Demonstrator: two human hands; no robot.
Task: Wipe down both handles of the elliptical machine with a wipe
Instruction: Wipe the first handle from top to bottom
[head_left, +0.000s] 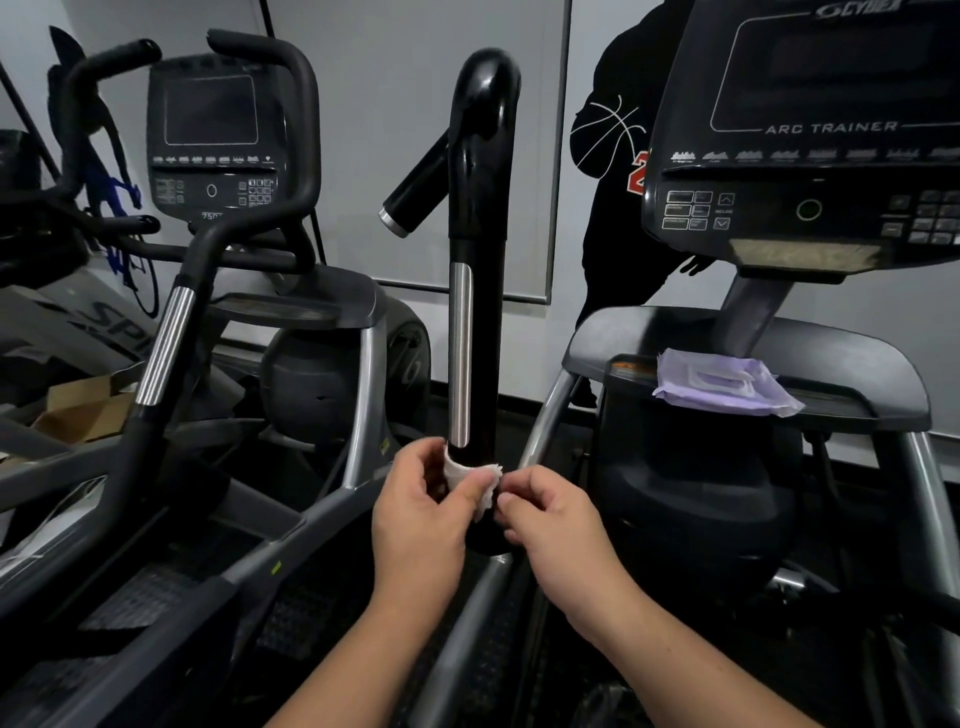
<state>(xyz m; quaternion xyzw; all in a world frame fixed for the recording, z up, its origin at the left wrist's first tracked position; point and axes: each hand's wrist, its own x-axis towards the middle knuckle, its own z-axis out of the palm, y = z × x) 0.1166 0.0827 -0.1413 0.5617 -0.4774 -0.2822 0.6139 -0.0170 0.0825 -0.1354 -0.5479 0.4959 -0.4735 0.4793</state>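
A glossy black upright handle (480, 249) with a silver strip rises in the middle of the view. A white wipe (470, 475) is wrapped around its lower end. My left hand (421, 512) pinches the wipe from the left side of the handle. My right hand (545, 514) pinches the wipe's loose end from the right. Both hands sit just below the silver strip. The machine's other handle is not in view.
A purple wipe packet (727, 382) lies on the machine's shelf (857, 410) at right, under the console (810, 171). A second machine with curved handles (171, 332) stands to the left. Cardboard boxes (83, 405) lie on the floor far left.
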